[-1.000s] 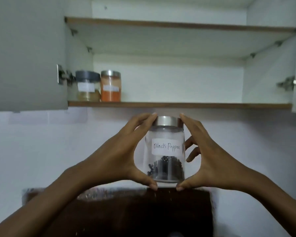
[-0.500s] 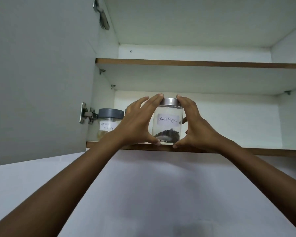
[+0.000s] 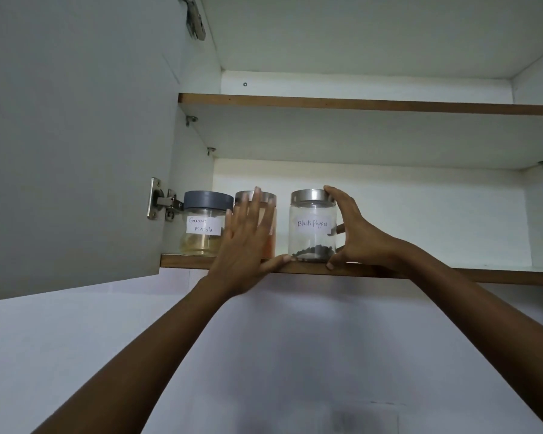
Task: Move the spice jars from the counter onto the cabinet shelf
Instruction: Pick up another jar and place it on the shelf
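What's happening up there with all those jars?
A person is putting spice jars into a cabinet. Their right hand grips the Black Pepper jar, which stands on the lower shelf near its front edge. Their left hand is open, fingers straight, in front of the jar of orange spice. The Garam Masala jar stands at the far left.
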